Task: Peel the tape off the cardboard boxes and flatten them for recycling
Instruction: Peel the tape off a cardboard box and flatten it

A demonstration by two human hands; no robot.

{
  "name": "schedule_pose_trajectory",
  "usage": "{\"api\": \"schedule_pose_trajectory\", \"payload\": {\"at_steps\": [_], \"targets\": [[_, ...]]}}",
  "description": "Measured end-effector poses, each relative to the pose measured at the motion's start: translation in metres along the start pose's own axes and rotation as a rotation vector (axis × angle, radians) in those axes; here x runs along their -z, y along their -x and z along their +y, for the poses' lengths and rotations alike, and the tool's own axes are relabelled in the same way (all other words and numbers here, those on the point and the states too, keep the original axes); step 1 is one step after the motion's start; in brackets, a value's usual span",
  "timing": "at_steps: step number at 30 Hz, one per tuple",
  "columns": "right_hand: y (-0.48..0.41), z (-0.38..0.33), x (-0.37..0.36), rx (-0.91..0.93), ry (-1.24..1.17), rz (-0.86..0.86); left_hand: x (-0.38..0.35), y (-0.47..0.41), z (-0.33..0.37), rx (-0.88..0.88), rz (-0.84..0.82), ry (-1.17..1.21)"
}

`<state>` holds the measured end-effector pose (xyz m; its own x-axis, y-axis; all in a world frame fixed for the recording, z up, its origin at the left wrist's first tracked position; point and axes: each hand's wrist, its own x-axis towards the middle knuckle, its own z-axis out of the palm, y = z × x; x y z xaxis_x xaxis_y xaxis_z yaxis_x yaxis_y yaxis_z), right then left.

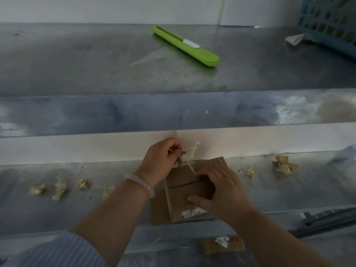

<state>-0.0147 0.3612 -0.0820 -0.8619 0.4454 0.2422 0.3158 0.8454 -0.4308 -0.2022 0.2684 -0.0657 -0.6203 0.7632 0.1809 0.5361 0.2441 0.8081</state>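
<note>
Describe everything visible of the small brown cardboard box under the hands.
The small brown cardboard box sits on the grey metal shelf, a seam showing between top flaps and a flap spread flat at left. A white printed label is on its near face. The right hand holds it down, while the left hand pinches a clear tape strip stretched up from its top.

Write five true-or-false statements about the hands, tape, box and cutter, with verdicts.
1. The left hand pinches a tape strip pulled up from the cardboard box. True.
2. The right hand holds the green box cutter. False: the green box cutter lies on the upper shelf; the right hand holds the box.
3. Crumpled tape wads lie on both sides of the box. True.
4. The blue basket stands at far left. False: the blue basket is at upper right.
5. The bracelet is on the right wrist. False: the bracelet is on the left wrist.
</note>
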Motion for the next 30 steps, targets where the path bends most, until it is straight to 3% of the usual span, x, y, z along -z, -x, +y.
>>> {"api": "schedule_pose_trajectory", "payload": {"at_steps": [5,9,14,18,22,25,28,30], "targets": [[-0.002,0.002,0.002,-0.114,-0.159,0.004,-0.004,0.009,0.019,-0.089,-0.007,0.109],[-0.006,-0.001,0.009,-0.046,-0.339,0.091,-0.007,0.032,0.011,-0.056,0.024,0.099],[-0.013,-0.004,0.009,-0.119,-0.349,0.025,-0.021,0.047,0.010,-0.040,0.048,0.110],[-0.010,0.003,0.005,-0.247,-0.488,0.030,-0.020,0.045,0.007,-0.059,-0.034,-0.017],[-0.010,0.010,0.006,-0.359,-0.508,0.196,-0.014,0.051,0.000,-0.133,-0.150,-0.164],[-0.009,0.013,0.008,-0.291,-0.271,0.224,-0.015,0.057,-0.002,-0.224,-0.232,-0.283],[-0.005,0.014,0.008,-0.030,-0.001,0.175,-0.019,0.062,0.000,-0.261,-0.222,-0.363],[-0.002,0.013,0.009,0.073,0.017,0.137,-0.021,0.064,0.001,-0.267,-0.219,-0.420]]}}
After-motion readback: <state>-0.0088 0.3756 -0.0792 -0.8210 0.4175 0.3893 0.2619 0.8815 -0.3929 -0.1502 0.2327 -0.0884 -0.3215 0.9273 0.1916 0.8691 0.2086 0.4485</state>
